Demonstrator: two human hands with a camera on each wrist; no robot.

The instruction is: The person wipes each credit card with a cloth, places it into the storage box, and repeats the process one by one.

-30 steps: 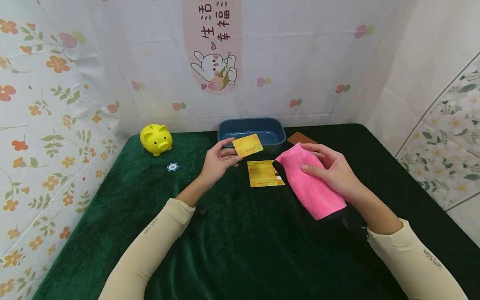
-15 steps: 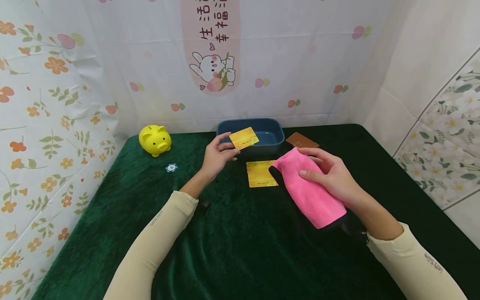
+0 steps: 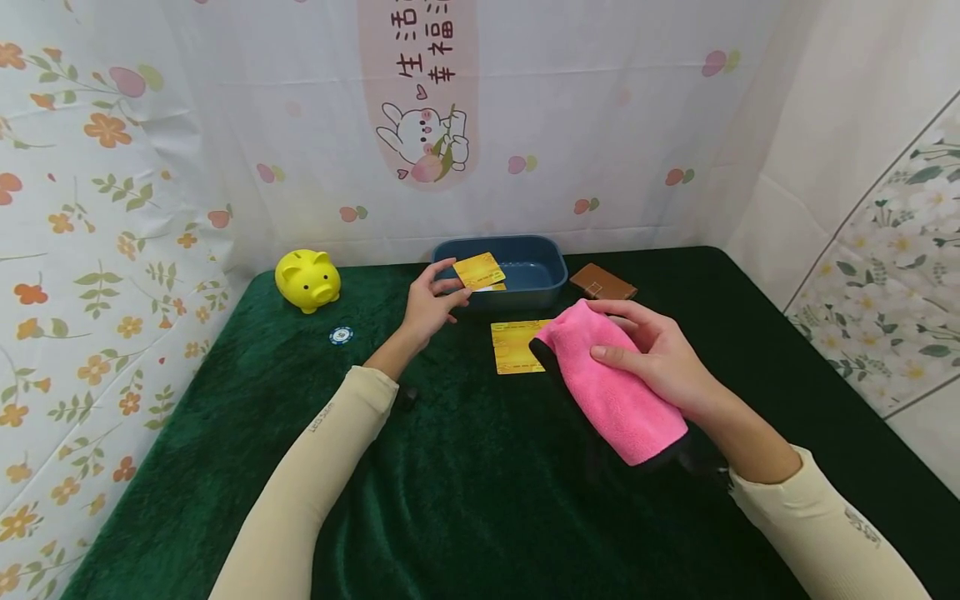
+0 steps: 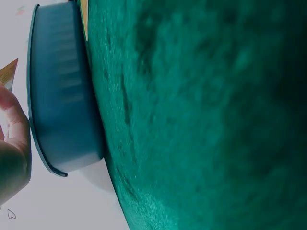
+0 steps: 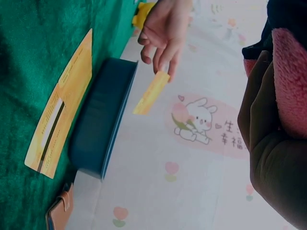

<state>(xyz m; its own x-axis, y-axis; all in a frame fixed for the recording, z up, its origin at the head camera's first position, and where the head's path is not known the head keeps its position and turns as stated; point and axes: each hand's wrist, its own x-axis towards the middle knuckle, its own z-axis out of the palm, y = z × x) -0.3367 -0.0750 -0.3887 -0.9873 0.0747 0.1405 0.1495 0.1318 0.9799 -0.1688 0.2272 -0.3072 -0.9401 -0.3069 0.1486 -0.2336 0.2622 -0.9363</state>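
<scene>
Left grip (image 3: 429,307): pinching gold card, nearer to blue bin (image 3: 534,298) than right grip
Gold card (image 3: 478,270): above bin's left part, rightward from left grip, long axis roughly along bin; pale sliver beneath unclear
Flat cards (image 3: 516,350): before bin, right side cloth-hidden in head view
Pink cloth (image 3: 618,392): right-front of bin, held by right grip (image 3: 671,358)
</scene>
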